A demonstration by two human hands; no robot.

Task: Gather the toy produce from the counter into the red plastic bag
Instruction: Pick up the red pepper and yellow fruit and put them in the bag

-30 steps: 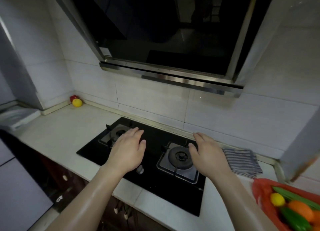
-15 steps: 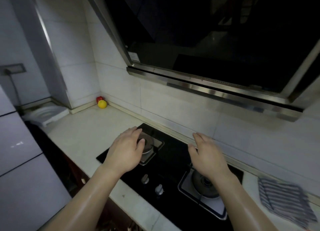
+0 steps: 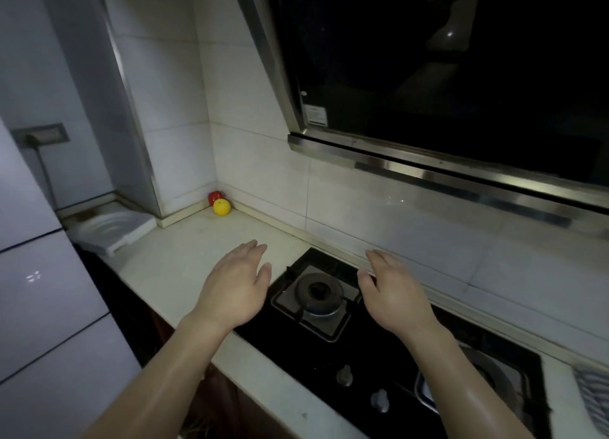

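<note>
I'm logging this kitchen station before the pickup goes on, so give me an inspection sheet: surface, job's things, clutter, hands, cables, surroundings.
Surface: pale counter with a black gas hob set in it.
Job's things: yellow toy fruit in the far corner, red toy fruit behind it; red bag not in view.
Clutter: striped cloth at right edge; white tray at left end.
Hands: left hand and right hand open, holding nothing.
Cables: one cord hanging from a wall socket.
Surroundings: range hood overhead, tiled wall.
</note>
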